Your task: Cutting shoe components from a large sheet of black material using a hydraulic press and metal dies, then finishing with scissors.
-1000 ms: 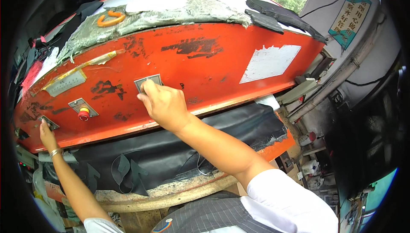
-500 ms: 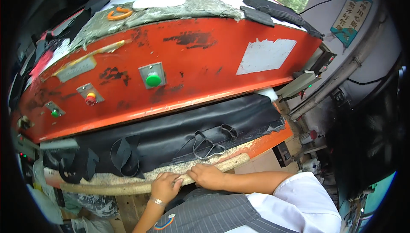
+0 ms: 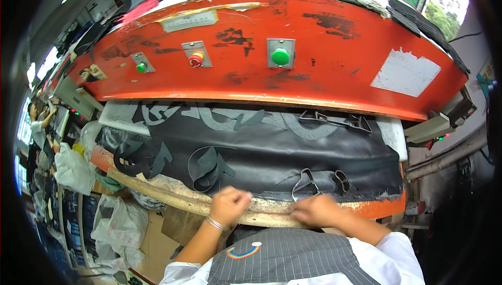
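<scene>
My left hand (image 3: 229, 206), a metal bangle at its wrist, is curled closed over the pale wooden front bar (image 3: 162, 193); whatever may be inside its fingers is hidden. My right hand (image 3: 316, 211), smeared by motion, is at the bar just below a metal strip cutting die (image 3: 294, 191). A smaller die (image 3: 342, 181) lies right of that on the black leather sheet (image 3: 256, 157). Farther back, another metal die (image 3: 337, 121) sits at the press edge. To the left, dark cut pieces (image 3: 209, 166) lie partly inside a thin round die (image 3: 189, 167).
Close behind the sheet hangs the orange press beam (image 3: 334, 76), with a green button (image 3: 280, 56) and a red one (image 3: 196, 59). Plastic bags (image 3: 117, 227) hang at lower left. A person (image 3: 41, 128) is far left.
My view has swung left, and the hands have moved apart along the bar. More of the sheet shows, with cut-out gaps and a die at the back.
</scene>
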